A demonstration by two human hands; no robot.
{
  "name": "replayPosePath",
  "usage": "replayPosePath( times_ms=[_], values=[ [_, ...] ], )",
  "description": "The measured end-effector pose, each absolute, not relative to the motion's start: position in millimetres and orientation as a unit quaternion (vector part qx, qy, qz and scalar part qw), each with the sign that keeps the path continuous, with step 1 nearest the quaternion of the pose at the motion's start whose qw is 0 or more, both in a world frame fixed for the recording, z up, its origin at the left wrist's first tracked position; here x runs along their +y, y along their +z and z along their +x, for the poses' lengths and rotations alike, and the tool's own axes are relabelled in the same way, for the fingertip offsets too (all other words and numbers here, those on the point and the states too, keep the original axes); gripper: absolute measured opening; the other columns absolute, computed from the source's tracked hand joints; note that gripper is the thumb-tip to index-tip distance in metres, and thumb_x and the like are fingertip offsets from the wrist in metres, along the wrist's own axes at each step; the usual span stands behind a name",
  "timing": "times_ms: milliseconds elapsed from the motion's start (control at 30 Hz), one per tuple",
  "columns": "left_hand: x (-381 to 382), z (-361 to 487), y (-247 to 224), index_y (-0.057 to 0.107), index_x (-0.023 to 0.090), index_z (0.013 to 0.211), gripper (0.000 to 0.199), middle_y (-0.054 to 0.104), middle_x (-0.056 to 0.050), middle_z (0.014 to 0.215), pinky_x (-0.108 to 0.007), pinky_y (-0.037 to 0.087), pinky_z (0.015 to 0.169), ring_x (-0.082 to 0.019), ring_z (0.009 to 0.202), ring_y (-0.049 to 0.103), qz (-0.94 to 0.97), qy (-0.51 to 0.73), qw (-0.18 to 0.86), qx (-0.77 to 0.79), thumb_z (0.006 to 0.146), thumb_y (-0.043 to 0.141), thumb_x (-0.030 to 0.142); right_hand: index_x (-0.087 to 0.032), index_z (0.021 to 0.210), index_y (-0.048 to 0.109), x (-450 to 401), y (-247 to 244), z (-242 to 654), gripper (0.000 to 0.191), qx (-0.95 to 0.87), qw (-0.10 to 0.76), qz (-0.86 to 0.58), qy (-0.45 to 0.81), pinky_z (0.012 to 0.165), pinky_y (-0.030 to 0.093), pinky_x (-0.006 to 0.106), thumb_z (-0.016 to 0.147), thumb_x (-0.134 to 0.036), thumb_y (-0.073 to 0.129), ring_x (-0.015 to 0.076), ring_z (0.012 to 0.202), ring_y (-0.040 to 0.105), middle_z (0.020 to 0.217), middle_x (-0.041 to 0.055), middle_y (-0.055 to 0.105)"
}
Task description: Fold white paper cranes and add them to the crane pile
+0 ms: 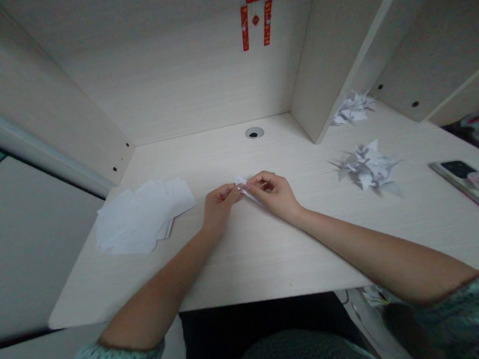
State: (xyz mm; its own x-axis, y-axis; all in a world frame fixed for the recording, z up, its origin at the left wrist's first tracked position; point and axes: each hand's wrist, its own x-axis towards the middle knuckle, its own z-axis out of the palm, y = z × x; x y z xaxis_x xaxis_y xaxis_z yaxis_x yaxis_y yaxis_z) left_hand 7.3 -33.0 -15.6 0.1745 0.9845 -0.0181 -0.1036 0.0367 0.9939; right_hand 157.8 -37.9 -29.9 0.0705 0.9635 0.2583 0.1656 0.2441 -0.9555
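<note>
Between my two hands, just above the desk, is a small piece of folded white paper. My left hand pinches its left end with thumb and forefinger. From the other side my right hand grips it, thumb and fingers closed on the fold. Parts of the paper are hidden behind the fingers. Left of my hands lies a spread stack of white paper sheets. A pile of folded paper cranes, with pointed tips, rests on the right.
Another pile of folded paper sits behind the upright divider. A phone in a decorated case lies at the far right. A round cable hole is near the back panel, and the desk's front edge runs below my forearms.
</note>
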Motion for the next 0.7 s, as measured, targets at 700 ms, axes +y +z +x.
replayPosePath(
  times_ms=[700],
  values=[
    [-35.6,7.6,-9.5,0.073,0.02,0.072,0.028,0.066,0.001,0.069,-0.024,0.04,0.063,-0.013,0.068,0.054,0.543,0.498,0.461,0.494,0.073,0.066,0.047,-0.019,0.065,0.068,-36.9,-25.4,155.8,0.027,-0.567,0.53,-0.488,0.399,0.057,0.04,0.027,0.068,-0.046,0.072,0.0141,0.066,0.055,0.074,0.0041,0.063]
  ],
)
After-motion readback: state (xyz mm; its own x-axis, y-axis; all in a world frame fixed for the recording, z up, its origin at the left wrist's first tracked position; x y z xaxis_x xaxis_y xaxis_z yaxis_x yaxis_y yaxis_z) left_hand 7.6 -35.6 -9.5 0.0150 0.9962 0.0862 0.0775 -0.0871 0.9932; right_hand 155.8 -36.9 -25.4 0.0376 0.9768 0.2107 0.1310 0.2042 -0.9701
